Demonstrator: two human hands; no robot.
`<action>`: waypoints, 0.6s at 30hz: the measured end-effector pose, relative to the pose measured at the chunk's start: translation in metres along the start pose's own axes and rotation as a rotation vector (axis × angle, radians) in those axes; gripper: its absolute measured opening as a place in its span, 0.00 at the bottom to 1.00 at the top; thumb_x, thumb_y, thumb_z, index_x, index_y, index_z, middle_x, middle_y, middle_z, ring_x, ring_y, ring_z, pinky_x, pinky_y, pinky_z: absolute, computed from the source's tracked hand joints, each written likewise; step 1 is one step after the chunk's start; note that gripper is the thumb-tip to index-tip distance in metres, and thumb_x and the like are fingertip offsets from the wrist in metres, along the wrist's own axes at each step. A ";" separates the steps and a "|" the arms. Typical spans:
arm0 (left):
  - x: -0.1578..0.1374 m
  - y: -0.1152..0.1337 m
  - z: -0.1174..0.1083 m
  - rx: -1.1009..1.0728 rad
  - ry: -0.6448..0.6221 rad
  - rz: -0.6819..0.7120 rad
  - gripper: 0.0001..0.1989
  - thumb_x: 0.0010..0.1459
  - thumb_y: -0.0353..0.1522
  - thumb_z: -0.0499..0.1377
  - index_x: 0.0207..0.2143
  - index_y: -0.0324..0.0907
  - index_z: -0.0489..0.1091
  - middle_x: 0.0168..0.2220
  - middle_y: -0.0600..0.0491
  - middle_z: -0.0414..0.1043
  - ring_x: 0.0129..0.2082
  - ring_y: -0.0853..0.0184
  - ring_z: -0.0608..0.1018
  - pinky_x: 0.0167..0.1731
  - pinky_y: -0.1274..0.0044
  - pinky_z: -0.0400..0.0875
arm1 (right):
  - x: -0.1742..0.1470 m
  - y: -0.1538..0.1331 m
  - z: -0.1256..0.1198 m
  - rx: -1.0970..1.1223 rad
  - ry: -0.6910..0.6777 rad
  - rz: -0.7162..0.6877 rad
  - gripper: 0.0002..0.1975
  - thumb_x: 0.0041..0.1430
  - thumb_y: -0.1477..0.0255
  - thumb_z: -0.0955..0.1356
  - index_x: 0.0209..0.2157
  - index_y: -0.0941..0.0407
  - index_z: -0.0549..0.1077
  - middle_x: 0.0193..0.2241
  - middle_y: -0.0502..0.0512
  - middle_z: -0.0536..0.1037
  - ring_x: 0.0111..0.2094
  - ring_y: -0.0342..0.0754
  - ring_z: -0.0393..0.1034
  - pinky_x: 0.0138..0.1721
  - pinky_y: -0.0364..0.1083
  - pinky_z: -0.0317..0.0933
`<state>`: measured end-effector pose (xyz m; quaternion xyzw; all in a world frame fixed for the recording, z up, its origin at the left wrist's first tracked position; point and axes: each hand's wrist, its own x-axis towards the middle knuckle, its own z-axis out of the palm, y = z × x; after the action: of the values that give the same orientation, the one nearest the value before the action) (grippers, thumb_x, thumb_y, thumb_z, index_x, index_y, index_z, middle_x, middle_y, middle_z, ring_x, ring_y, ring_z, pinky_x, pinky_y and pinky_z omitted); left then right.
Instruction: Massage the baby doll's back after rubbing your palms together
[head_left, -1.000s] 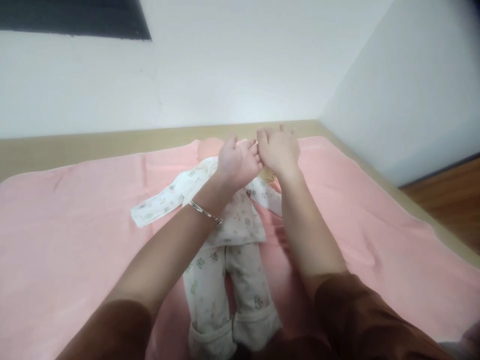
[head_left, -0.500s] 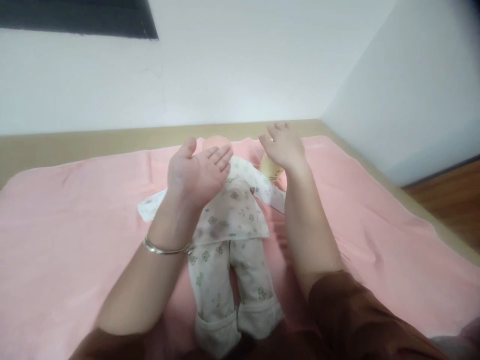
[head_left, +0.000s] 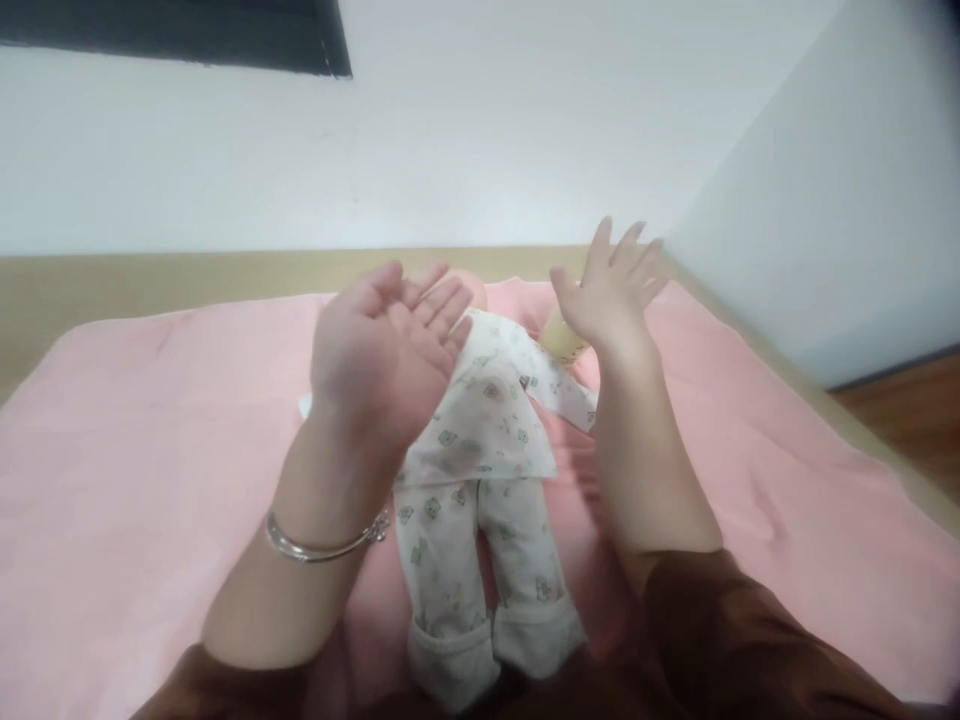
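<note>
My left hand point(head_left: 382, 355) is raised palm up, its fingers stretched out and nothing in it. It hovers over the left part of a white baby top point(head_left: 499, 425) with a small print. My right hand point(head_left: 611, 295) is held up with fingers spread, also holding nothing, above the top's right sleeve point(head_left: 562, 390). Matching baby pants point(head_left: 442, 555) with turned-up cuffs lie below the top. Past the collar shows a rounded, peach-coloured shape point(head_left: 466, 288), mostly hidden by my left hand. A pale yellow thing point(head_left: 559, 342) is partly behind my right hand.
Everything lies on a pink cloth point(head_left: 172, 430) with some creases, spread over a tan surface point(head_left: 187, 278). A white wall point(head_left: 487, 130) stands at the back, with a dark panel point(head_left: 180, 35) at upper left. Wooden floor point(head_left: 907, 410) shows at the right.
My right hand has moved up and right, its fingers spreading wider. My left hand has turned more palm up and come closer to the camera. The view has shifted slightly.
</note>
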<state>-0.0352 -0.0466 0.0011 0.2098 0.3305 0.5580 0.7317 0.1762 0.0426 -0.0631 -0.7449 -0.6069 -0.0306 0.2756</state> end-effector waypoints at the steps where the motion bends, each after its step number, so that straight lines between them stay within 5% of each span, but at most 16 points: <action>1: -0.003 -0.003 0.002 0.003 -0.020 -0.025 0.30 0.70 0.38 0.44 0.72 0.42 0.49 0.70 0.46 0.59 0.73 0.62 0.57 0.73 0.66 0.51 | -0.007 -0.008 -0.008 0.043 0.007 0.018 0.40 0.66 0.50 0.57 0.72 0.56 0.44 0.74 0.67 0.38 0.73 0.78 0.25 0.63 0.85 0.31; 3: -0.008 -0.009 0.006 0.011 -0.059 -0.074 0.28 0.71 0.38 0.43 0.71 0.44 0.51 0.69 0.49 0.61 0.73 0.60 0.55 0.73 0.63 0.49 | -0.025 -0.030 -0.024 0.161 -0.034 -0.044 0.41 0.67 0.50 0.56 0.73 0.56 0.42 0.75 0.62 0.33 0.74 0.71 0.18 0.69 0.77 0.25; 6: -0.014 -0.010 0.010 -0.010 -0.142 -0.119 0.26 0.72 0.40 0.42 0.69 0.46 0.57 0.69 0.54 0.61 0.74 0.58 0.49 0.73 0.62 0.48 | -0.060 -0.062 -0.039 0.379 -0.111 -0.328 0.37 0.68 0.47 0.50 0.72 0.48 0.43 0.75 0.50 0.34 0.76 0.56 0.20 0.75 0.66 0.27; 9: -0.021 -0.003 0.008 -0.017 -0.168 -0.094 0.27 0.73 0.44 0.37 0.68 0.50 0.59 0.69 0.60 0.61 0.74 0.57 0.44 0.72 0.59 0.47 | -0.102 -0.088 -0.042 0.465 -0.152 -0.603 0.39 0.70 0.48 0.46 0.72 0.59 0.44 0.75 0.59 0.35 0.75 0.54 0.19 0.76 0.61 0.27; 12: -0.025 0.007 0.003 0.099 -0.142 0.058 0.34 0.72 0.47 0.28 0.68 0.46 0.57 0.67 0.59 0.64 0.74 0.60 0.46 0.71 0.61 0.40 | -0.143 -0.103 -0.044 0.474 -0.126 -0.847 0.41 0.70 0.50 0.47 0.70 0.68 0.47 0.74 0.71 0.39 0.74 0.61 0.20 0.76 0.63 0.29; 18: -0.027 0.011 0.007 0.206 -0.059 0.434 0.34 0.72 0.47 0.23 0.71 0.46 0.47 0.72 0.55 0.53 0.72 0.73 0.57 0.71 0.67 0.34 | -0.182 -0.104 -0.068 0.204 -0.201 -0.969 0.40 0.63 0.43 0.58 0.71 0.44 0.50 0.70 0.43 0.60 0.75 0.53 0.26 0.76 0.57 0.35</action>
<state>-0.0422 -0.0687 0.0205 0.3659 0.3113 0.6591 0.5786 0.0521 -0.1374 -0.0360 -0.3460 -0.9064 -0.0236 0.2411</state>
